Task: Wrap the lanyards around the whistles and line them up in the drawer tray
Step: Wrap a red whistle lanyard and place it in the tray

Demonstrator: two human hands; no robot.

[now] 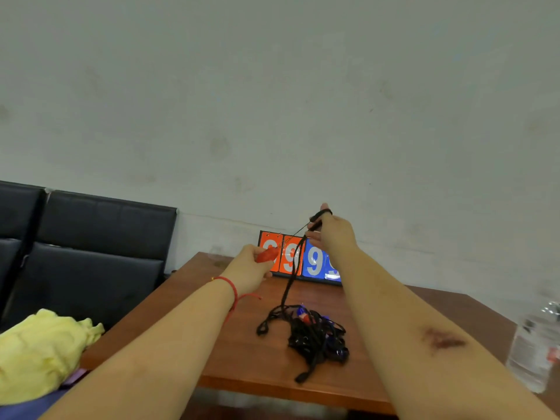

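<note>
Two bare forearms, no sleeves, thin red string bracelet on left wrist with loose dangling end

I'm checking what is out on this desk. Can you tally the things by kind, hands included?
Hands: 2 (left hand, right hand)
Red whistle, held up: 1
Tangled pile of lanyards and whistles: 1, whistles inside uncountable
Scoreboard: 1
Water bottle: 1
Yellow cloth: 1
Total: 7

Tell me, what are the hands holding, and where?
The left hand grips the red whistle by its body. The right hand holds its black lanyard near the top, looped over a finger.
</note>
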